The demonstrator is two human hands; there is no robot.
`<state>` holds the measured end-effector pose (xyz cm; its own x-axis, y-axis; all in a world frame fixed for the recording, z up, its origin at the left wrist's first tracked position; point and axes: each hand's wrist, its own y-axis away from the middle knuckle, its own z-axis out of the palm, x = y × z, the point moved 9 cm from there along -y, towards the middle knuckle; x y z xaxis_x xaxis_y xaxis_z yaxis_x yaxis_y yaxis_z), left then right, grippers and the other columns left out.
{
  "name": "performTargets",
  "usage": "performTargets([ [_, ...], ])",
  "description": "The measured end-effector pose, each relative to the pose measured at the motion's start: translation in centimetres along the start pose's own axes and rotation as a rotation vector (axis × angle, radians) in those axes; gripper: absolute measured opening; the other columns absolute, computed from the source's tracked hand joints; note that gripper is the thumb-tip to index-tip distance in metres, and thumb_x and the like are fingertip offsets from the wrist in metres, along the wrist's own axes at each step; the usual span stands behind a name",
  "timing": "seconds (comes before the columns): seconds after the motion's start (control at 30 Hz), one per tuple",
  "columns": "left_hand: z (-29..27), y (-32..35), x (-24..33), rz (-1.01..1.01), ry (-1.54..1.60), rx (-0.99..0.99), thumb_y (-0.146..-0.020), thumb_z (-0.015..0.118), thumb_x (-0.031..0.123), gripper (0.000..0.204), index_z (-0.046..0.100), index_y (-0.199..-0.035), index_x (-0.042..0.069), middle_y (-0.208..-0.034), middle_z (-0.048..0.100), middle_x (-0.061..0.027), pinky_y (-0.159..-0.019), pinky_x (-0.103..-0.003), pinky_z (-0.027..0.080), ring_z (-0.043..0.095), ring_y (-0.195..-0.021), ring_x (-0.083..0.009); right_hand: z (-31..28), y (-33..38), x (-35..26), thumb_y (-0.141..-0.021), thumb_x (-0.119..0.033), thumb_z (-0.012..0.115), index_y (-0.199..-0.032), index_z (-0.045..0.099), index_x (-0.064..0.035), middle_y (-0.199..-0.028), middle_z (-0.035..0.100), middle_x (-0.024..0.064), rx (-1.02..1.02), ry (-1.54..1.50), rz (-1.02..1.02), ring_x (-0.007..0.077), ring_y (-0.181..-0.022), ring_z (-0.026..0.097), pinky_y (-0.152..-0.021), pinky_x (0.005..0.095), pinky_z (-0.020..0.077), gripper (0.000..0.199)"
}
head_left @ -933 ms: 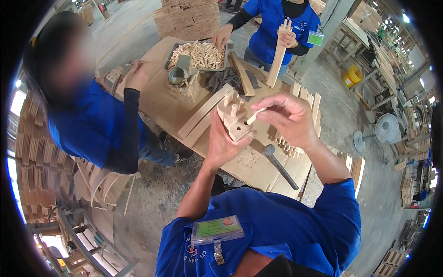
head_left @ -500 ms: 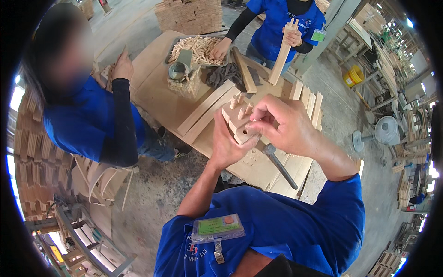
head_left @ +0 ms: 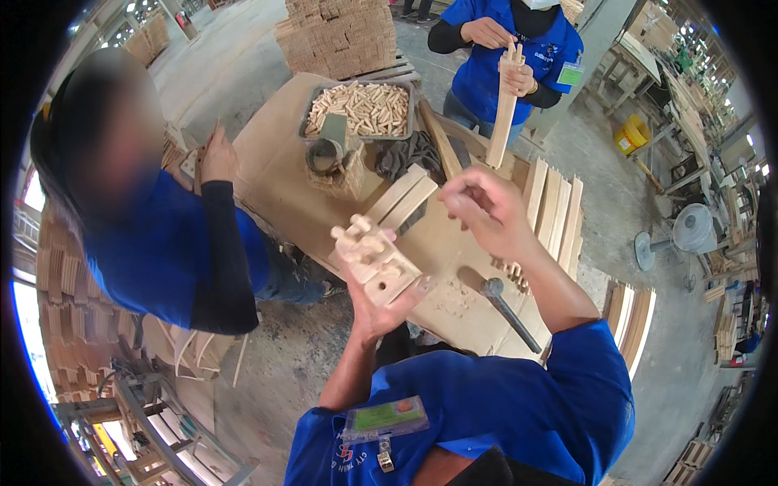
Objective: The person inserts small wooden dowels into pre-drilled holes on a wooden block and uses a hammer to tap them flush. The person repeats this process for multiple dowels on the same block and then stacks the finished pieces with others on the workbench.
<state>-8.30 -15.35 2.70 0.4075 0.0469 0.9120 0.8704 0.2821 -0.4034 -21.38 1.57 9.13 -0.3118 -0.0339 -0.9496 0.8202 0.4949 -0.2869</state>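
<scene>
Wide fisheye view in diffuse, fairly bright indoor light. The broad table covered in tan cardboard (head_left: 271, 178) is evenly lit, its shadows soft; white glare burns out the left rim, and small bright spots speckle the upper right. The bare, light-catching right hand (head_left: 493, 209) shows slight motion blur (fine detail is smeared), while the dark-covered co-worker's head at left (head_left: 113, 121) is heavily blurred. Straight edges bow near the black, rounded border.

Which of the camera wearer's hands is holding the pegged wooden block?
The left hand, wrapped around the pegged wooden block; the right hand is apart from it, off to the right.
</scene>
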Motion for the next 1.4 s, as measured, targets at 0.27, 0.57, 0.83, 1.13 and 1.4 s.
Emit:
performTargets([
  [0.27,-3.9,-1.6,-3.9,-0.162,-0.183,-0.062,-0.07,0.093,0.029,0.077,0.054,-0.131,0.003,-0.129,0.053,-0.0137,-0.093,-0.042,0.051,0.057,-0.115,-0.0249,3.4,-14.0,25.2,-0.098,-0.021,0.07,-0.11,0.071,-0.0056,-0.09,0.073,0.0082,-0.003,0.283,0.36,0.0219,-0.077,0.071,-0.067,0.0358,0.0572,0.02],
  [0.57,-5.1,-4.3,-4.9,-0.259,-0.161,-0.197,-0.075,0.093,0.025,0.077,0.052,-0.136,0.003,-0.135,0.054,-0.0135,-0.096,-0.041,0.054,0.058,-0.116,-0.0236,4.9,-33.7,35.6,-0.089,-0.021,0.07,-0.11,0.067,-0.0038,-0.101,0.072,0.0221,0.008,0.982,0.076,0.0407,-0.099,0.07,-0.086,0.052,0.0548,0.027],
  [0.83,-6.1,-4.6,-6.7,-0.381,-0.14,-0.134,-0.073,0.093,0.027,0.08,0.051,-0.137,0.003,-0.134,0.054,-0.013,-0.095,-0.042,0.053,0.058,-0.115,-0.0242,9.1,-34.0,40.4,-0.086,-0.017,0.071,-0.101,0.066,-0.0071,-0.098,0.073,0.016,-0.091,0.726,0.18,0.0376,-0.097,0.07,-0.08,0.0495,0.0547,0.018],
  [1.13,-5.6,-4.5,-6.2,-0.364,-0.131,-0.145,-0.071,0.094,0.029,0.085,0.049,-0.138,0.004,-0.132,0.053,-0.0125,-0.094,-0.042,0.052,0.058,-0.114,-0.0249,5.1,-32.2,37.2,-0.091,-0.018,0.077,-0.094,0.071,-0.0079,-0.084,0.074,0.0078,0.073,0.401,0.124,0.0223,-0.08,0.072,-0.07,0.0393,0.0559,0.012],
  [1.4,-2.9,-5.5,-6.4,-0.286,-0.075,-0.123,-0.069,0.094,0.031,0.088,0.047,-0.139,0.004,-0.131,0.052,-0.012,-0.094,-0.043,0.052,0.058,-0.114,-0.0254,3.1,-24.6,29.4,-0.105,-0.026,0.07,-0.102,0.064,-0.0142,-0.079,0.063,-0.0055,0.094,-0.692,0.387,0.0048,-0.066,0.059,-0.053,0.0216,0.0443,0.014],
])
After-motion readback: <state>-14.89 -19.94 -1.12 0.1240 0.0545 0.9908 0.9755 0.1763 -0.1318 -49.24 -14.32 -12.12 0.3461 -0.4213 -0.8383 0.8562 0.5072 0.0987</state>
